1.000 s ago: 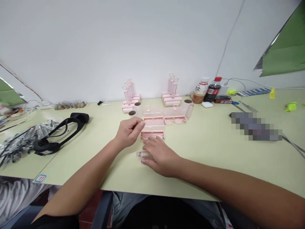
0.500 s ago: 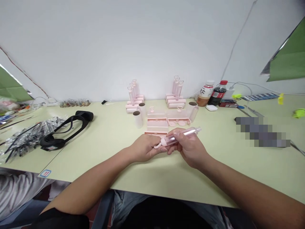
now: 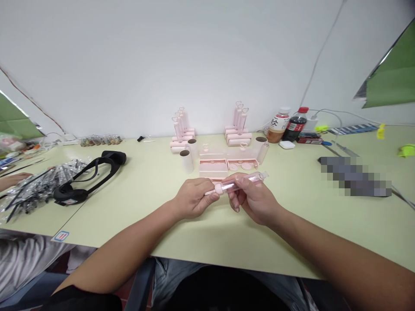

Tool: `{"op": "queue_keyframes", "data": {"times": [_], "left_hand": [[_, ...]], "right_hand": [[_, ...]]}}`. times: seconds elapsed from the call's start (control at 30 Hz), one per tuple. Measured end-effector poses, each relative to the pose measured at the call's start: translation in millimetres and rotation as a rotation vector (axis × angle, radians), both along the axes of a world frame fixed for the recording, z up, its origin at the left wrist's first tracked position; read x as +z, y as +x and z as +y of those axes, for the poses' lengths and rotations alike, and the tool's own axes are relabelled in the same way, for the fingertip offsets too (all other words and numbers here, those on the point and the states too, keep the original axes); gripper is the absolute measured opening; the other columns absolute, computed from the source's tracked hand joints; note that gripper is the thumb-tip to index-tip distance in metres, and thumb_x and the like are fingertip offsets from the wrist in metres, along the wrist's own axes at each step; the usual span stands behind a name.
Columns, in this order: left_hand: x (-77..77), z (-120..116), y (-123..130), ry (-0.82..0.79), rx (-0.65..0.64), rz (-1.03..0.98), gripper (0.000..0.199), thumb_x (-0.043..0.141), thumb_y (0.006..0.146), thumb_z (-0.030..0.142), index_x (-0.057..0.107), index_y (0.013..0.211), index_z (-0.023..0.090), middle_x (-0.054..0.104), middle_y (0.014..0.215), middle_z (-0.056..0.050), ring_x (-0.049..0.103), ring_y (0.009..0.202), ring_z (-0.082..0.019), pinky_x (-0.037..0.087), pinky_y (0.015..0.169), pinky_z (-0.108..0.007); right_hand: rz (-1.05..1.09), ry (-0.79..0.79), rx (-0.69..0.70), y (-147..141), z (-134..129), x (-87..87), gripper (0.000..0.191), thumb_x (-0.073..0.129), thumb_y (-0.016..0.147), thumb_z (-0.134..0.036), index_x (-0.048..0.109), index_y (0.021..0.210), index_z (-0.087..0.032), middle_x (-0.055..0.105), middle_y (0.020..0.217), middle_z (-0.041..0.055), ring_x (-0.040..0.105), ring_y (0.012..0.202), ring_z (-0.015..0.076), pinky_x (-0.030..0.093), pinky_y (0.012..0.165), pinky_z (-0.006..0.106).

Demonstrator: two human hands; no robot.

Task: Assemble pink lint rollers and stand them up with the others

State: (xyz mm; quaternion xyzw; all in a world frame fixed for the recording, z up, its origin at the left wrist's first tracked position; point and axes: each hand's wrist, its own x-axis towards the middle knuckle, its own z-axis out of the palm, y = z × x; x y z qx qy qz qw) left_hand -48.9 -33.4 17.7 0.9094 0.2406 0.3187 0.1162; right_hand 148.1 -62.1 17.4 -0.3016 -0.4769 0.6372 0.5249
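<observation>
Between my hands, just above the table, lies a pink handle with a clear barrel point(image 3: 229, 186), nearly level. My left hand point(image 3: 194, 196) pinches its loop end between thumb and fingers. Around the barrel, my right hand point(image 3: 257, 196) is closed, thumb on top, and the clear tip sticks out to the right. Just beyond my hands sit open pink boxes point(image 3: 213, 171), one with round pink pieces point(image 3: 245, 166) inside. White rolls with brown cores point(image 3: 186, 163) stand near them. What the left fingers cover is partly hidden.
Pink T-shaped pieces with heart loops point(image 3: 239, 139) stand in two groups by the wall. Drink bottles point(image 3: 295, 126) are at back right. A black headset point(image 3: 90, 179) and plastic-wrapped black parts point(image 3: 42, 183) lie left, near another person's hand point(image 3: 14, 181).
The loop end of the handle has turned and now looks edge-on. My right fingers have shifted on the barrel. Another person's hand has appeared at far left.
</observation>
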Motion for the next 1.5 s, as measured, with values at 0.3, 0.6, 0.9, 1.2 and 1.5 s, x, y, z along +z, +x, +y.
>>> {"op": "queue_keyframes", "data": {"times": [0.3,0.6,0.9,1.2,1.5], "left_hand": [[-0.5,26,-12,-0.706,0.146,-0.519,0.054,0.043,0.087,0.066,0.053,0.066,0.017,0.056,0.057,-0.001,0.048,0.047,-0.011,0.038,0.046,-0.025],[41.9,58,-2,-0.067,0.632,0.402,0.041,0.036,0.093,0.043,0.049,0.063,0.019,0.054,0.059,-0.004,0.052,0.055,-0.018,0.029,0.051,-0.029],[43.8,94,37,-0.162,0.576,0.707,0.033,0.046,0.085,0.039,0.068,0.078,0.014,0.068,0.078,-0.015,0.066,0.073,-0.027,0.042,0.06,-0.032],[55.3,71,27,-0.111,0.726,0.503,0.047,0.043,0.087,0.058,0.065,0.083,0.017,0.066,0.073,-0.01,0.063,0.069,-0.026,0.04,0.057,-0.032],[50.9,-5,33,-0.286,0.105,0.259,0.032,0.051,0.089,0.05,0.06,0.089,0.019,0.067,0.081,-0.002,0.059,0.07,-0.016,0.04,0.06,-0.025]], "right_hand": [[0.12,0.083,0.023,10,4,1.8,0.031,0.072,0.076,-0.047,0.071,0.085,-0.017,0.06,0.056,-0.0021,0.052,0.04,0.0109,0.045,0.037,0.025],[-0.093,0.083,-0.103,8,12,-5.1,0.026,0.068,0.08,-0.043,0.058,0.082,-0.019,0.052,0.052,-0.0065,0.047,0.041,0.0087,0.038,0.039,0.022],[-0.31,0.031,-0.104,7,15,-10.4,0.029,0.063,0.082,-0.047,0.049,0.083,-0.022,0.044,0.046,-0.01,0.039,0.036,0.0079,0.033,0.037,0.02],[-0.514,0.015,0.014,2,11,-10.3,0.031,0.059,0.083,-0.05,0.053,0.08,-0.02,0.047,0.051,-0.0073,0.04,0.038,0.0084,0.034,0.036,0.022],[-0.786,0.325,0.055,-3,5,-11.6,0.02,0.06,0.08,-0.036,0.06,0.074,-0.017,0.061,0.072,0.0013,0.056,0.07,0.0165,0.041,0.059,0.026]]}}
